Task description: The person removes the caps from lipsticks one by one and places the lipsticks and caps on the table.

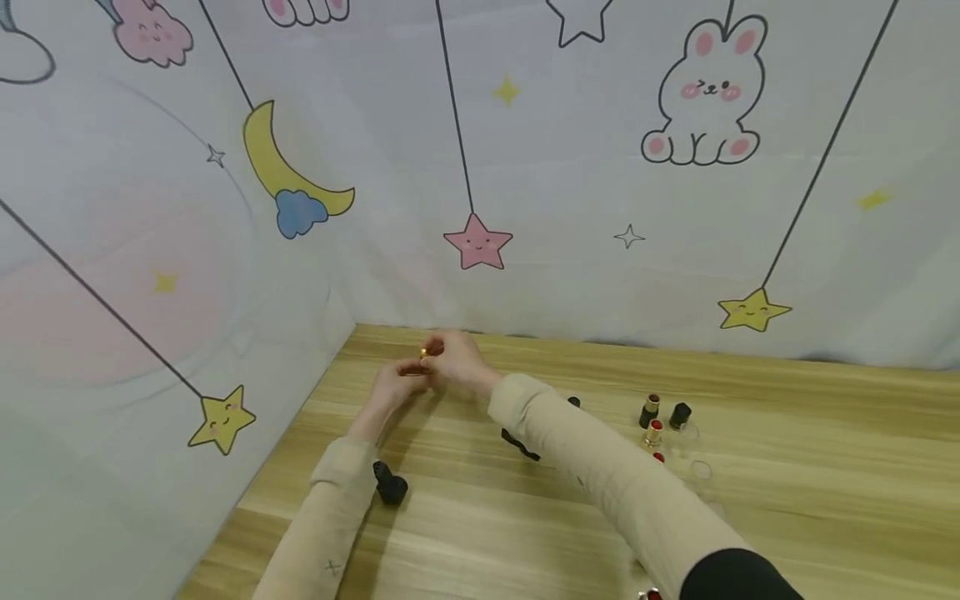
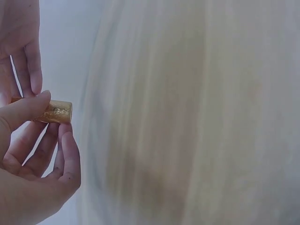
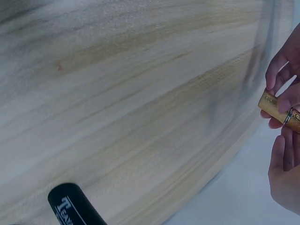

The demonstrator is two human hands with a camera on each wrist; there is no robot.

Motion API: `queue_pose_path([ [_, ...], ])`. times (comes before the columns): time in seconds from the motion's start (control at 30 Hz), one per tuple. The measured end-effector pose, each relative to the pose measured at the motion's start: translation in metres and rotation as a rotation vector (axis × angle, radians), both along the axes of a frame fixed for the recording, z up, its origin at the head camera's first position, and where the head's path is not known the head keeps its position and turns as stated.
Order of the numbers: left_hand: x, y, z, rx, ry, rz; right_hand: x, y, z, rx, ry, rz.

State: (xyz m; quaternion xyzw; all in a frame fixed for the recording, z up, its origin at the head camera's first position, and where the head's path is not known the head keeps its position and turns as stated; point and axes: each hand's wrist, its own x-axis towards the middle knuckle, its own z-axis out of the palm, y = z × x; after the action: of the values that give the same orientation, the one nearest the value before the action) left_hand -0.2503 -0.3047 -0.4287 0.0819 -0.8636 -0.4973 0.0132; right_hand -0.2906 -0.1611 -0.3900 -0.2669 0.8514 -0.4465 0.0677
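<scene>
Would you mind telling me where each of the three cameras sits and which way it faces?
Head: worn high, looking forward and down at the wooden table; both sleeves and hands show.
Left wrist: faces the left hand pinching the gold tube.
Right wrist: looks across the table; right hand at its edge.
All share the gold tube.

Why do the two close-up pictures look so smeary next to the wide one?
Head view: even soft light, sharp, faint shadows under the arms on the table. Left wrist view: the gold tube is fairly crisp, everything behind it a streaked blur. Right wrist view: the table grain is smeared, the black cap fairly clear.
</scene>
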Motion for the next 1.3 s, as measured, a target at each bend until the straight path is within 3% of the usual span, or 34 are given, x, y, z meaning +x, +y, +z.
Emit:
queue_pose_path([
  [0.2,0.011,0.006,0.013,0.089,-0.001,-0.018,0.007,0.008,0.015,-0.017,0.003,0.005],
  [0.53,0.034,0.018,0.032,0.158,-0.028,-0.056,0.027,0.032,0.040,-0.053,0.010,0.039],
  [0.73,0.048,0.026,0.046,0.135,0.011,-0.103,0.041,0.050,0.054,-0.072,0.018,0.072],
  [0.93,0.056,0.042,0.058,0.116,0.004,-0.170,0.051,0.073,0.061,-0.110,0.004,0.085],
  [1.1,0.062,0.054,0.062,0.082,0.016,-0.238,0.061,0.095,0.063,-0.116,-0.026,0.105],
  [1.3,0.072,0.067,0.055,0.060,0.011,-0.323,0.070,0.116,0.058,-0.119,-0.054,0.137],
])
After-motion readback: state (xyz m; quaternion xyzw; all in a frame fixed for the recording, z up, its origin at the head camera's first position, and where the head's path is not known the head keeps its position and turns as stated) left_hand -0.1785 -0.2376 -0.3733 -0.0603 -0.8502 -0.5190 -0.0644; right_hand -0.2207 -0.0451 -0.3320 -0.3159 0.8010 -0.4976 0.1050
